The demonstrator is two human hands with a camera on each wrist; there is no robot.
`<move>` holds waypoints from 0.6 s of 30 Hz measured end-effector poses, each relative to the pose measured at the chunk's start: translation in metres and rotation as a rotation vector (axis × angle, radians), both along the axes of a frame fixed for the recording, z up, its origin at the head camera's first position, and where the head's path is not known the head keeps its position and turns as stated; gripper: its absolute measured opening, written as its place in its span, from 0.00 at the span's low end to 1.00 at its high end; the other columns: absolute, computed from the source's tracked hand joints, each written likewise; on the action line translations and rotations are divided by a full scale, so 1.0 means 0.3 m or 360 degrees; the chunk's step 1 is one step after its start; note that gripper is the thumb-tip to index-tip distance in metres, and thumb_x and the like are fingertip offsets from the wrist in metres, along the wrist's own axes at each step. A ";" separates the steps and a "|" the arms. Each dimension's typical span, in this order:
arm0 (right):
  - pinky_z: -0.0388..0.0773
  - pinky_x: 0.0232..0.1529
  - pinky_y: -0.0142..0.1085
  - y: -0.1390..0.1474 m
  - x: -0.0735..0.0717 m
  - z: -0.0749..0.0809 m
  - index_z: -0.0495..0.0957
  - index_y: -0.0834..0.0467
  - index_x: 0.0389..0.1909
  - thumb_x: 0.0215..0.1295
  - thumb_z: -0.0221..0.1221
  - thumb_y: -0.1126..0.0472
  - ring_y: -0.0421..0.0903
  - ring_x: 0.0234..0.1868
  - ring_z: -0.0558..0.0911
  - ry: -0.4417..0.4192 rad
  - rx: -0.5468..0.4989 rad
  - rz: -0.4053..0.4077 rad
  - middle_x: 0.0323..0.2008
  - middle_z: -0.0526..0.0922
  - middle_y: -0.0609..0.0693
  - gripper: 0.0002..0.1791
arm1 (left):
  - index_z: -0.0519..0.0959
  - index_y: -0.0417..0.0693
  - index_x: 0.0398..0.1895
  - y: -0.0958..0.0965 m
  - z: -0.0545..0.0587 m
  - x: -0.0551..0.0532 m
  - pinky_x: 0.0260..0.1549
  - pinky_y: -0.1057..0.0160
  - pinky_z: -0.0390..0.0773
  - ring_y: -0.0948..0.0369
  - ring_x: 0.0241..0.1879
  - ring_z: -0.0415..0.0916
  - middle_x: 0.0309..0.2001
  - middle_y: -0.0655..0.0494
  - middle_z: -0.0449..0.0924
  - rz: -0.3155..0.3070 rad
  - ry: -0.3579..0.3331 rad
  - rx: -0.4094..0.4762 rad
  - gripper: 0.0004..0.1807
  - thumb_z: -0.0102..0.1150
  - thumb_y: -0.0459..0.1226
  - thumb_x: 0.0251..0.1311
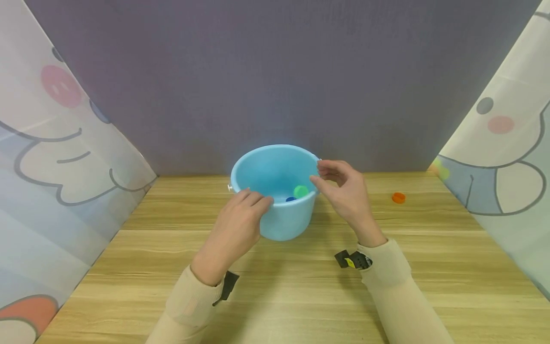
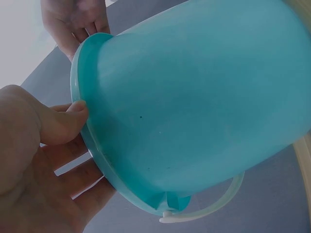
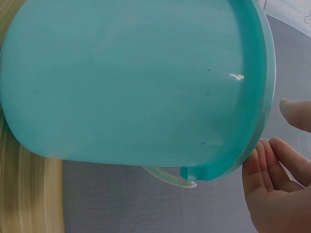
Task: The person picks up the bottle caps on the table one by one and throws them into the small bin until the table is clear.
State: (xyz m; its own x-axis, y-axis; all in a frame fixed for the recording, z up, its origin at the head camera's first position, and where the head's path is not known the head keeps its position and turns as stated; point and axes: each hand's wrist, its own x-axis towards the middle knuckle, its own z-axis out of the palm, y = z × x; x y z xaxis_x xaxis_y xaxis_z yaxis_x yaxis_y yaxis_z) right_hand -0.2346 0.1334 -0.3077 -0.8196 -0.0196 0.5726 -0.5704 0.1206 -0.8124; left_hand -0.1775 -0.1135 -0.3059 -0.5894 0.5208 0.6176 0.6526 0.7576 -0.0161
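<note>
A light blue bucket stands upright on the wooden table, its mouth toward me. My left hand grips the near left part of its rim; in the left wrist view the thumb lies on the outside and the fingers reach over the edge. At the right side of the rim is my right hand, fingers slightly bent and thumb apart from them, holding nothing. Its fingertips are at the rim in the right wrist view; contact is unclear. Inside the bucket lie a green cap and a partly hidden blue cap.
An orange cap lies on the table to the right of the bucket. The bucket's white handle hangs on the far side. A grey panel stands behind, with cartoon-printed sheets at both sides.
</note>
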 end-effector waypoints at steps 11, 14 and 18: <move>0.79 0.54 0.33 0.000 0.001 0.002 0.79 0.75 0.52 0.59 0.69 0.74 0.62 0.49 0.80 0.0010 0.0009 0.0010 0.48 0.80 0.66 0.20 | 0.83 0.41 0.44 -0.001 -0.001 -0.002 0.46 0.56 0.79 0.51 0.41 0.76 0.38 0.50 0.84 -0.0006 0.0017 0.0001 0.21 0.58 0.15 0.48; 0.79 0.54 0.34 0.001 0.001 0.000 0.79 0.76 0.51 0.58 0.69 0.74 0.61 0.49 0.79 0.0017 0.0011 0.0012 0.48 0.80 0.66 0.20 | 0.83 0.41 0.44 -0.001 -0.001 -0.001 0.48 0.55 0.79 0.51 0.41 0.76 0.38 0.50 0.84 -0.0005 0.0018 0.0002 0.21 0.59 0.15 0.48; 0.79 0.54 0.34 0.005 0.000 -0.002 0.79 0.75 0.51 0.58 0.69 0.75 0.58 0.48 0.80 0.0026 0.0024 0.0007 0.48 0.81 0.64 0.20 | 0.83 0.41 0.44 0.001 0.001 0.001 0.47 0.56 0.79 0.51 0.41 0.76 0.38 0.50 0.84 -0.0005 0.0013 0.0005 0.21 0.59 0.16 0.48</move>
State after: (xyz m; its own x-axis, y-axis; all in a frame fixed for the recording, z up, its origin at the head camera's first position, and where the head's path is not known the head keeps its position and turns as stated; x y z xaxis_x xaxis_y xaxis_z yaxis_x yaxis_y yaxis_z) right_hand -0.2345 0.1348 -0.3083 -0.8099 -0.0318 0.5857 -0.5844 0.1304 -0.8009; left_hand -0.1772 -0.1133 -0.3055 -0.5827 0.5206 0.6240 0.6546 0.7557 -0.0192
